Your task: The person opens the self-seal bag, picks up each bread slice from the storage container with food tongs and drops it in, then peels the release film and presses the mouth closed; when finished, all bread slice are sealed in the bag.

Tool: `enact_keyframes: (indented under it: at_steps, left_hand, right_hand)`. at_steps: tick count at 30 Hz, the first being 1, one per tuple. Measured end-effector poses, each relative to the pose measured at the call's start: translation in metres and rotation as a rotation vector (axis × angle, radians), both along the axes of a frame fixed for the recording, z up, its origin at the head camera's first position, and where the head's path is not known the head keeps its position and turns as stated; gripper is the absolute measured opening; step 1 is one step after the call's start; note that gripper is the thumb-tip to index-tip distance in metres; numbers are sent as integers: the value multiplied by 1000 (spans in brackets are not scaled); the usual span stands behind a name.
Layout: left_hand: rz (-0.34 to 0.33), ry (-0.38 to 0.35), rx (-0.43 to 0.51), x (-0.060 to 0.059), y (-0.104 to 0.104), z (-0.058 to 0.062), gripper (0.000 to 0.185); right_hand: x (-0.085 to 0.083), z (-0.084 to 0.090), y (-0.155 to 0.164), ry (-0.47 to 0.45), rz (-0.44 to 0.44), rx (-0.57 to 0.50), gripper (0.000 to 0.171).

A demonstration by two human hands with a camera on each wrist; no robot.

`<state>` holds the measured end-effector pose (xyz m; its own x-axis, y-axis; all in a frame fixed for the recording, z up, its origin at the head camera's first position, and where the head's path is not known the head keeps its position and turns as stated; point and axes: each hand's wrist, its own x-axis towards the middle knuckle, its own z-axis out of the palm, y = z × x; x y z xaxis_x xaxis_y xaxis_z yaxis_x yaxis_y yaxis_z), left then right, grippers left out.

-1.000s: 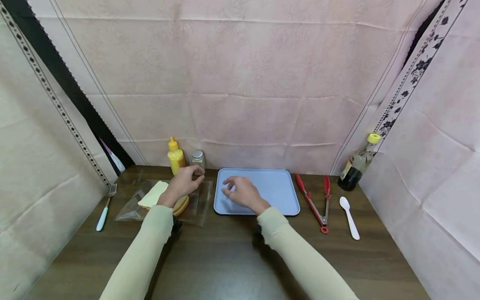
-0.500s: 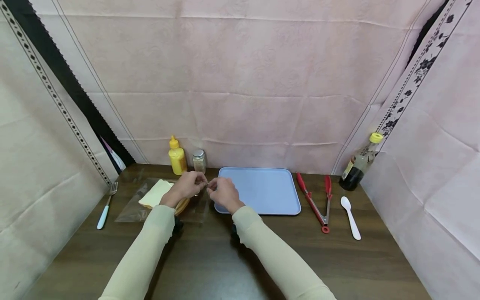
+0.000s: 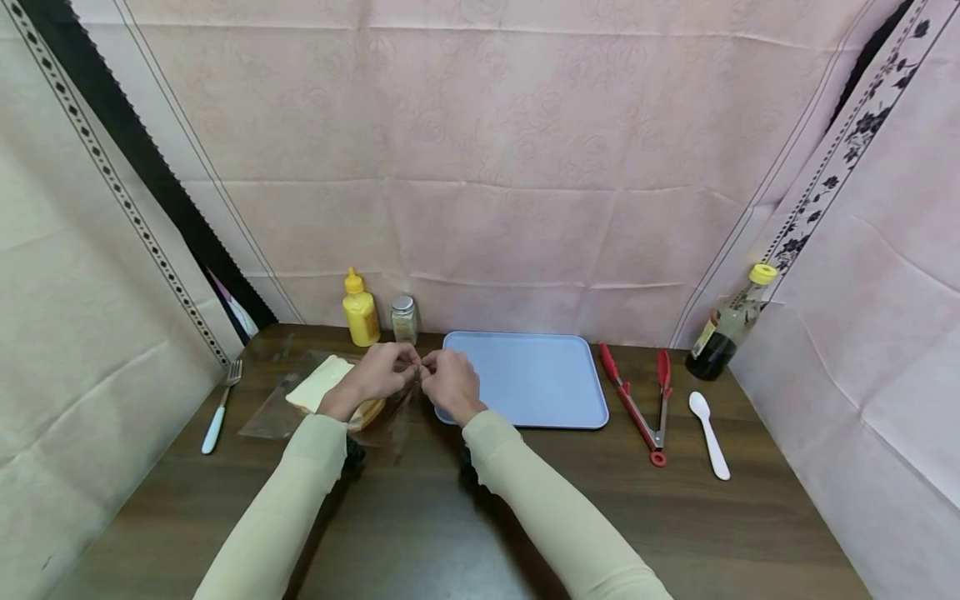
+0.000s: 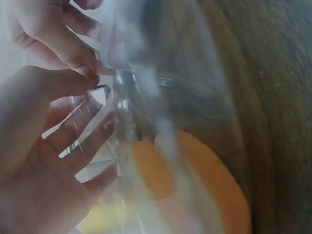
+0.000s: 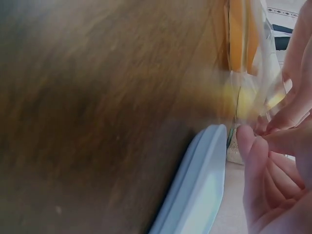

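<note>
A clear plastic bag with bread slices inside lies at the left of the table. My left hand reaches over the bread and pinches the bag's right end between thumb and fingertips. Facing it, my right hand pinches the same end, fingertips right beside the left ones. In the left wrist view, the lifted bag film stretches in front of brown-crusted bread. Several left fingers spread behind the film. The right wrist view has the right thumb and forefinger pressed together at the bag's edge.
A blue tray lies close to the right hand. Behind the bag stand a yellow squeeze bottle and a shaker jar. A fork lies left; red tongs, a white spoon and a dark sauce bottle are right.
The right hand has moved left from over the tray to meet the left hand at the bag's end. Both hands now pinch there, and the bag's end is lifted.
</note>
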<state>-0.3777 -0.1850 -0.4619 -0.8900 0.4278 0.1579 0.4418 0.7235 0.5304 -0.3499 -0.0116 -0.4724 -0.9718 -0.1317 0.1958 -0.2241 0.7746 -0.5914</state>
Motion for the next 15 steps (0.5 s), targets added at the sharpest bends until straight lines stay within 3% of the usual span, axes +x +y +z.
enact_keyframes:
  at_steps: [15]
  left_hand:
    - [59,17,-14,4,6,-2,9]
  right_hand:
    - [4,1,5,107,-16,68,17]
